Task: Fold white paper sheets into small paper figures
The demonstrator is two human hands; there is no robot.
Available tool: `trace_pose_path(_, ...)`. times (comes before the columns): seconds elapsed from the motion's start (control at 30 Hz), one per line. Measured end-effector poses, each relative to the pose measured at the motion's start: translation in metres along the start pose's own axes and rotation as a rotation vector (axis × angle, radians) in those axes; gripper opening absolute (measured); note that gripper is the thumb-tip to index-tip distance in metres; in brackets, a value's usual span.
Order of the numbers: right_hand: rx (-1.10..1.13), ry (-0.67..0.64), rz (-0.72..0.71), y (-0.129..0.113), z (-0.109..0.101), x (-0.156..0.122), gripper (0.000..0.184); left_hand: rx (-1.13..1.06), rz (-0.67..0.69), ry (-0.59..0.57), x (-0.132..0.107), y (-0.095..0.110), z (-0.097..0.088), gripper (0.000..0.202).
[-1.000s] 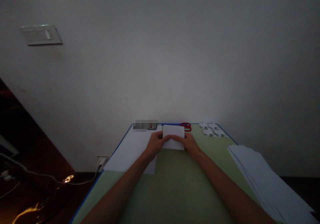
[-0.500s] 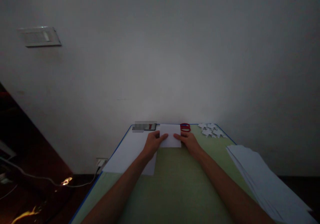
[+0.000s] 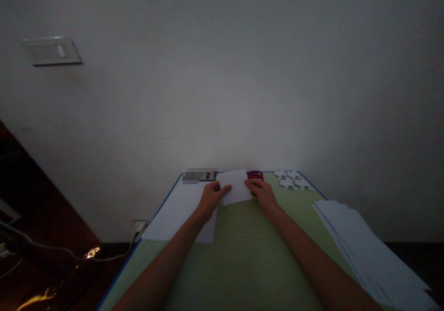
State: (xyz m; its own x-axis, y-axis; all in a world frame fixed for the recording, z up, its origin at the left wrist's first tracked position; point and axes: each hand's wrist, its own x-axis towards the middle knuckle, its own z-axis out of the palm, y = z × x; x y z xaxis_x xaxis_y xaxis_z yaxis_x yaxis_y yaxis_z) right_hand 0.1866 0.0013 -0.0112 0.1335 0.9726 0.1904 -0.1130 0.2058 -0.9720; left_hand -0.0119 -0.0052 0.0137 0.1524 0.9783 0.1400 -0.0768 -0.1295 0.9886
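A small white sheet of paper (image 3: 235, 191) is held up between my hands over the far part of the green table (image 3: 243, 264), slightly tilted. My left hand (image 3: 211, 197) grips its left edge, thumb on the near face and fingers behind. At its right edge, my right hand (image 3: 262, 191) pinches the paper with thumb and fingers. Just behind the right hand lie red-handled scissors (image 3: 255, 175), partly covered. A larger white sheet (image 3: 173, 214) lies flat under my left forearm.
Several folded white paper pieces (image 3: 293, 180) sit at the back right. A stack of white paper (image 3: 364, 251) lies along the right edge. A phone-like dark object (image 3: 210, 176) rests at the back left, partly blurred. The wall (image 3: 236, 93) rises directly behind the table.
The small paper has turned counterclockwise, its right side higher. My right thumb has moved from the paper's middle toward its right edge. The left hand has barely moved.
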Motion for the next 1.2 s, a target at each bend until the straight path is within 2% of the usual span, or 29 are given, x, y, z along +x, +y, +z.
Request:
trace_pose_path(0.13,-0.034,0.039,-0.061,-0.006,-0.001,0.0,0.048,-0.022,-0.032,-0.102,-0.004,0.005,0.003,0.051)
trace_pose_path(0.2,-0.049,0.057,-0.071,-0.008,-0.003,0.0,0.048,0.001,-0.035,-0.114,-0.004,0.007,0.002,0.05)
trace_pose_path(0.47,-0.064,0.147,-0.042,-0.011,-0.006,-0.001,0.04,0.153,-0.007,0.057,0.003,0.003,-0.006,0.046)
trace_pose_path(0.7,-0.051,0.127,-0.118,-0.013,-0.004,-0.001,0.047,0.226,0.005,0.044,0.003,0.007,-0.009,0.054)
trace_pose_path(0.8,-0.065,0.096,-0.162,-0.019,-0.005,-0.002,0.049,0.316,0.143,0.092,0.005,0.012,-0.013,0.055)
trace_pose_path(0.93,-0.133,0.026,-0.248,-0.028,-0.002,-0.009,0.042,0.494,0.455,0.246,0.003,0.018,-0.015,0.043)
trace_pose_path(1.03,-0.334,0.003,-0.433,-0.034,0.002,-0.018,0.027,0.625,0.702,0.234,-0.003,0.024,-0.009,0.032)
trace_pose_path(1.13,-0.587,-0.002,-0.656,-0.036,0.006,-0.025,0.02,0.629,0.782,0.178,-0.009,0.028,-0.002,0.018)
trace_pose_path(1.2,-0.658,0.004,-0.73,-0.037,0.007,-0.028,0.018,0.603,0.79,0.181,-0.011,0.028,0.001,0.013)
